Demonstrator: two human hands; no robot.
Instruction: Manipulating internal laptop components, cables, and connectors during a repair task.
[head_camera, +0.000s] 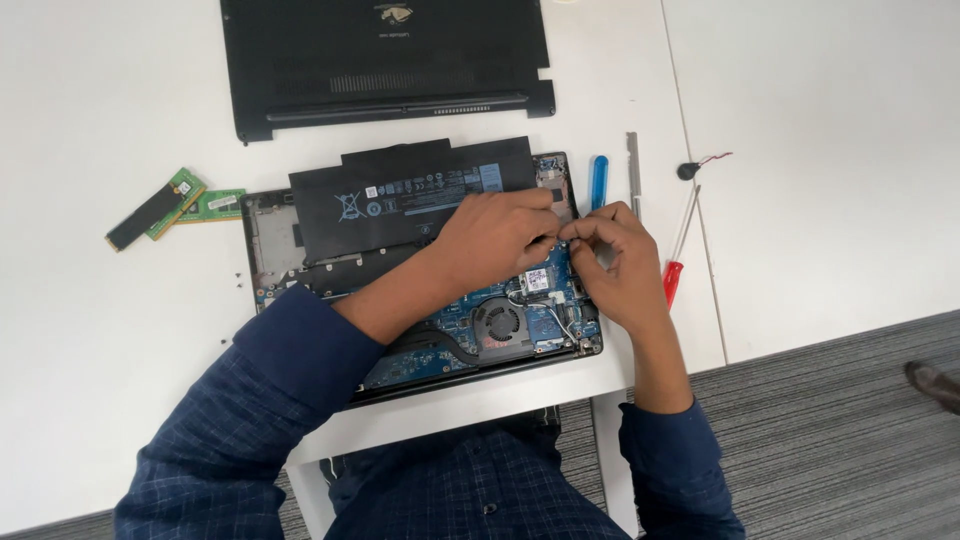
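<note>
Surface: white table (90, 330), grey carpet beyond.
Laptop (420, 290): opened, base up, long axis left–right, slightly tilted.
Left hand (495, 238): fingers curled, pinching at board's right edge.
Right hand (620, 265): pinching beside it; object unclear.
Battery (410, 195): black, in place.

Bright, even light falls from overhead and washes the white table (110, 350) almost to blank, most of all at the upper right. Shadows are soft and short: a faint one lies beneath the hands and along the laptop's (420, 300) near edge. The removed black bottom cover (385, 60) shows a dull sheen with no hard glare. Focus is fairly sharp in the middle; the fingertips look slightly smeared. The table's edges bow a little toward the frame's borders.
</note>
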